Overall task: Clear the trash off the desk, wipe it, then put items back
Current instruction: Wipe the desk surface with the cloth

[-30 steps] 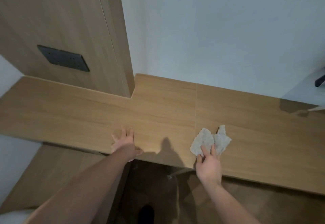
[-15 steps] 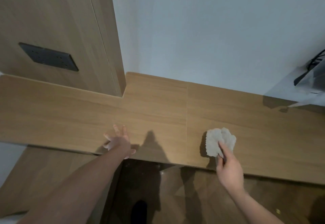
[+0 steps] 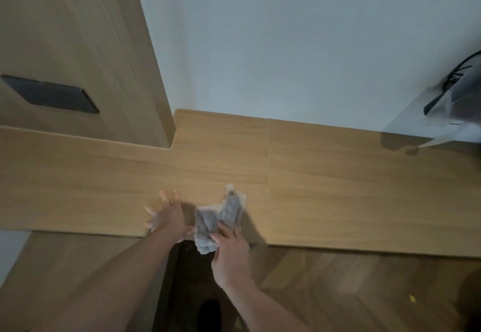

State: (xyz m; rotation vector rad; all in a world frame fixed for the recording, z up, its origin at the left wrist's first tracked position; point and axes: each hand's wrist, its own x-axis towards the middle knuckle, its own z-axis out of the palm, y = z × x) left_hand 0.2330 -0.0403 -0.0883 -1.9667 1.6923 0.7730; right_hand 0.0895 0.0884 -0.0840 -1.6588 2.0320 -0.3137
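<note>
A crumpled grey cloth (image 3: 218, 218) is lifted at the wooden desk's (image 3: 338, 188) front edge. My right hand (image 3: 230, 252) grips its lower end, fingers curled round it, partly over the edge. Just left of it, my left hand (image 3: 166, 214) lies near the desk's front edge with its fingers spread and straight, holding nothing.
A wooden cabinet panel (image 3: 78, 58) with a black socket plate (image 3: 50, 94) rises at the back left. A dark object with black cables (image 3: 458, 97) sits at the far right against the white wall. Wooden floor lies below the desk edge.
My right hand has swept the cloth leftward along the front edge, close to my left hand. The cloth now stands bunched up and lifted. My left hand has barely moved.
</note>
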